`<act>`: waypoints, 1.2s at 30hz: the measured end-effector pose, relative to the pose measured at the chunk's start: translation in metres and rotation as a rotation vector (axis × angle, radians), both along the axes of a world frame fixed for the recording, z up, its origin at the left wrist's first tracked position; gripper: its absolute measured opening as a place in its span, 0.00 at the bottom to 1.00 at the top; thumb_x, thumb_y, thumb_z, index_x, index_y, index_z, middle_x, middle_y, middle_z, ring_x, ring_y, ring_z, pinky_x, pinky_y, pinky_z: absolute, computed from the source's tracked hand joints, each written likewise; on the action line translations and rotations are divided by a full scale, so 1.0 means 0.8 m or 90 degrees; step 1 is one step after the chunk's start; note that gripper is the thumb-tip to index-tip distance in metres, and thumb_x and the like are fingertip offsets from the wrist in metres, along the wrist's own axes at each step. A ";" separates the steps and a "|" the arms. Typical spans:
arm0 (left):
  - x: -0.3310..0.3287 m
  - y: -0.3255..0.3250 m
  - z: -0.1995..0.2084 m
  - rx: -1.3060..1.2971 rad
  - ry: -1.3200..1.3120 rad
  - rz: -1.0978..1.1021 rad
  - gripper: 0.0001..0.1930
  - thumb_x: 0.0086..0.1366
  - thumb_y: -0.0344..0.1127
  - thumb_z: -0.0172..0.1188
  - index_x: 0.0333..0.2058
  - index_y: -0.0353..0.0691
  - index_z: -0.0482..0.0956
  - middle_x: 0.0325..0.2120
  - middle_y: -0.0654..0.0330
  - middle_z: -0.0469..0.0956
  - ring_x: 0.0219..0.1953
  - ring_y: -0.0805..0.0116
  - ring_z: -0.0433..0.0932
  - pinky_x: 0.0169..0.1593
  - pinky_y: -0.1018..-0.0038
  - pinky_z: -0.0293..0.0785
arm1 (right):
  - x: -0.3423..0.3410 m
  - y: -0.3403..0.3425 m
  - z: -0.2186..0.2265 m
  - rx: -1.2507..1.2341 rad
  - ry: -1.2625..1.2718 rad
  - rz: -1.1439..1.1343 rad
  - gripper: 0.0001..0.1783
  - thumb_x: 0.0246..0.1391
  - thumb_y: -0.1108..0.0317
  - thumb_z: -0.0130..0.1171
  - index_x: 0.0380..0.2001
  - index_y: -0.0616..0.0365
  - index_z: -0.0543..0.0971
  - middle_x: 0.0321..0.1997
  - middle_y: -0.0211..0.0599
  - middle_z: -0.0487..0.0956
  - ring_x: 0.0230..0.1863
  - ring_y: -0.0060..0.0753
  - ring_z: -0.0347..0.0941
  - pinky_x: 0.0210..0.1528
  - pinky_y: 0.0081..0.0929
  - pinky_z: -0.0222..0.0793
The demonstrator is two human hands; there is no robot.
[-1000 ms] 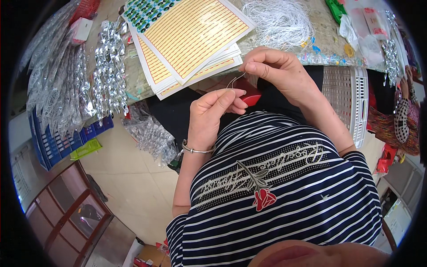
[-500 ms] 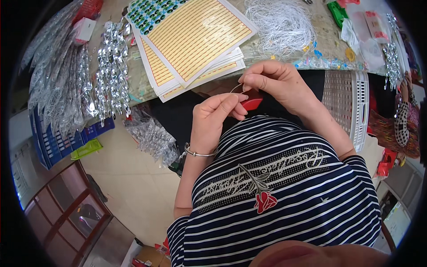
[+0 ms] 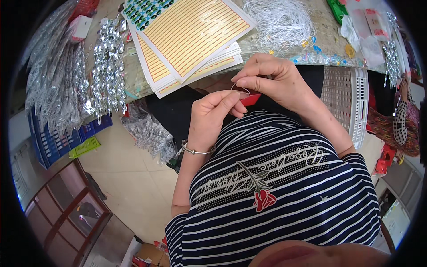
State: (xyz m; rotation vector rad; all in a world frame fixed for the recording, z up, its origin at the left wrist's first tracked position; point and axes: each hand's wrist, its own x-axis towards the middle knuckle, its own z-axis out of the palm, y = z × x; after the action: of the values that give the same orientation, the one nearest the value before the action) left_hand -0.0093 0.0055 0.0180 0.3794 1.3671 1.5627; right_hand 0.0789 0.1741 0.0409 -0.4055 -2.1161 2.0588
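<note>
My left hand (image 3: 212, 111) is closed in a pinch on a small flat red piece (image 3: 251, 99), whose pointed end sticks out past the fingertips. A thin pale cord (image 3: 246, 88) curves in a small arch between both hands. Its one end runs to the fingers of my left hand; the other is pinched between thumb and forefinger of my right hand (image 3: 276, 84). Both hands are held close together over my lap, just in front of the table edge. How the cord meets the red piece is hidden by my left fingers.
Printed sticker sheets (image 3: 191, 38) lie stacked on the table (image 3: 133, 84). Right of them is a tangle of white string (image 3: 284, 26). Silver twisted strips (image 3: 108, 66) hang over the left edge. A white plastic basket (image 3: 356, 102) stands at my right. Another person's spotted sleeve (image 3: 400, 124) shows far right.
My right fingertips have moved slightly left, nearer my left hand. The cord between the hands now bows into a rounder arch. The view has shifted a little.
</note>
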 end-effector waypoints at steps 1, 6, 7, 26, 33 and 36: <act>0.001 0.000 0.000 -0.005 -0.003 -0.003 0.12 0.66 0.32 0.54 0.38 0.27 0.79 0.24 0.58 0.78 0.26 0.73 0.75 0.35 0.80 0.73 | 0.000 0.000 0.000 -0.001 -0.001 0.000 0.05 0.51 0.73 0.62 0.32 0.60 0.83 0.31 0.31 0.77 0.35 0.21 0.72 0.40 0.17 0.68; 0.000 -0.002 0.001 -0.008 -0.013 -0.034 0.12 0.66 0.32 0.54 0.39 0.27 0.79 0.26 0.56 0.79 0.28 0.72 0.77 0.36 0.80 0.74 | -0.002 0.002 -0.001 -0.014 0.001 -0.007 0.06 0.53 0.71 0.61 0.31 0.62 0.82 0.32 0.29 0.76 0.33 0.18 0.73 0.36 0.15 0.70; 0.000 -0.002 0.001 -0.007 -0.013 -0.043 0.11 0.66 0.31 0.54 0.41 0.28 0.78 0.28 0.56 0.80 0.29 0.73 0.77 0.36 0.80 0.74 | -0.002 0.001 0.001 -0.074 -0.019 -0.026 0.05 0.53 0.71 0.61 0.31 0.61 0.81 0.32 0.28 0.75 0.34 0.17 0.70 0.37 0.15 0.67; 0.003 0.013 0.014 -0.011 0.057 0.135 0.07 0.61 0.30 0.59 0.36 0.33 0.81 0.23 0.64 0.78 0.18 0.86 0.58 0.22 0.87 0.51 | 0.007 0.006 0.001 -0.140 -0.042 -0.047 0.11 0.60 0.67 0.53 0.37 0.63 0.81 0.35 0.27 0.75 0.36 0.17 0.69 0.42 0.16 0.66; 0.003 0.011 0.012 -0.015 0.037 0.124 0.07 0.61 0.29 0.59 0.35 0.33 0.80 0.22 0.64 0.77 0.18 0.86 0.58 0.22 0.87 0.51 | 0.016 0.005 -0.007 -0.168 -0.063 -0.046 0.15 0.61 0.59 0.53 0.39 0.58 0.82 0.34 0.27 0.77 0.37 0.17 0.70 0.42 0.16 0.67; 0.003 0.010 0.009 -0.017 0.029 0.124 0.06 0.61 0.29 0.59 0.35 0.33 0.80 0.22 0.64 0.77 0.18 0.86 0.59 0.22 0.87 0.51 | 0.016 0.003 -0.005 -0.188 -0.072 -0.033 0.12 0.58 0.64 0.56 0.40 0.59 0.81 0.35 0.29 0.78 0.40 0.18 0.72 0.45 0.17 0.68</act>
State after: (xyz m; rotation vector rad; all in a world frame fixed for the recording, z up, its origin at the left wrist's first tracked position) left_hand -0.0069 0.0138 0.0252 0.2725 1.4953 1.7010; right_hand 0.0916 0.1768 0.0367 -0.6219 -1.8364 2.3766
